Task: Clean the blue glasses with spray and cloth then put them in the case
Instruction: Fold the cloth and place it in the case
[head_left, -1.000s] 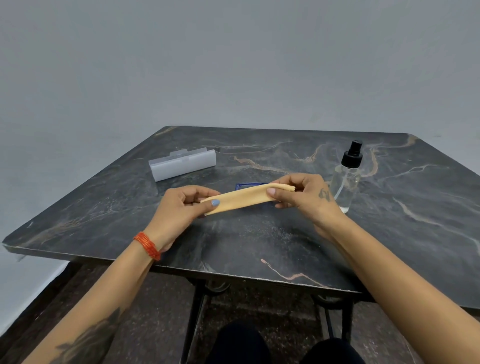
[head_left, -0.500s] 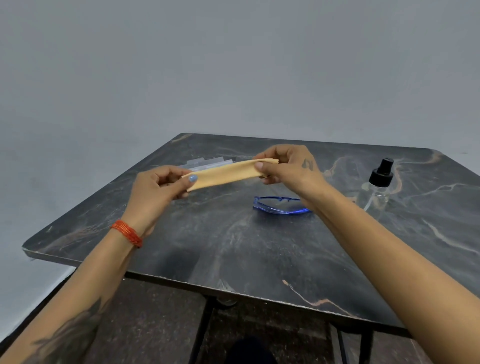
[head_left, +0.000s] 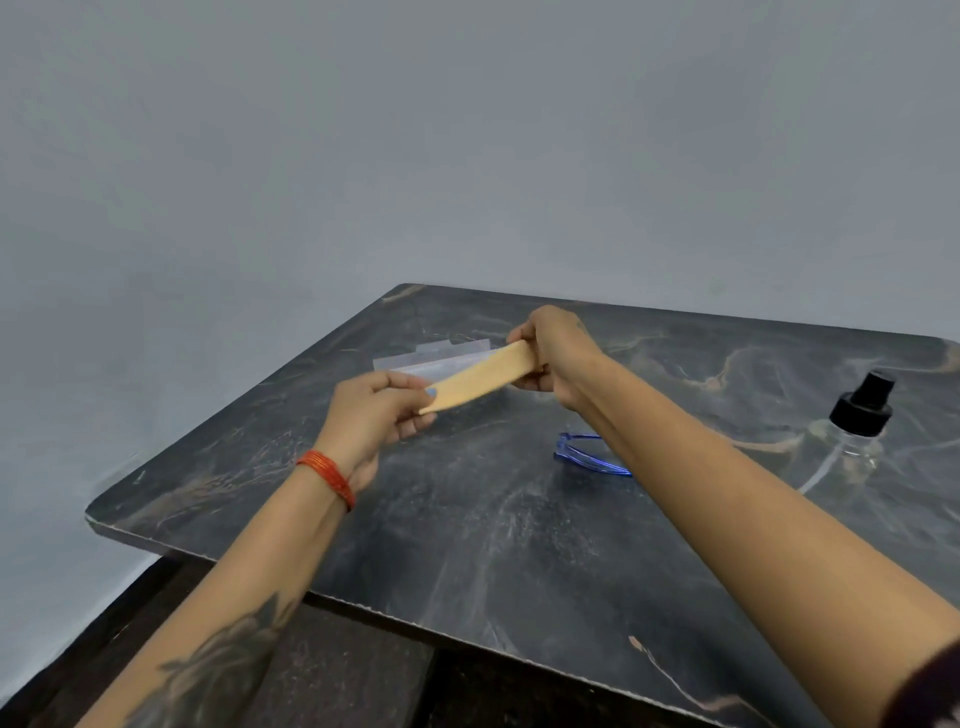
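Tan cloth (head_left: 480, 378) is stretching between left hand (head_left: 376, 410) and right hand (head_left: 553, 358), each grip pinching an end; blue glasses (head_left: 589, 457) are lying on the surface (head_left: 467, 519) at five o'clock; likely preparing to wipe, next reaching for spray bottle (head_left: 852, 436).

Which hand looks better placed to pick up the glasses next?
Probably the right hand. The glasses lie beneath the right forearm, nearer that side, while the left hand is farther off. Both hands now hold the cloth.
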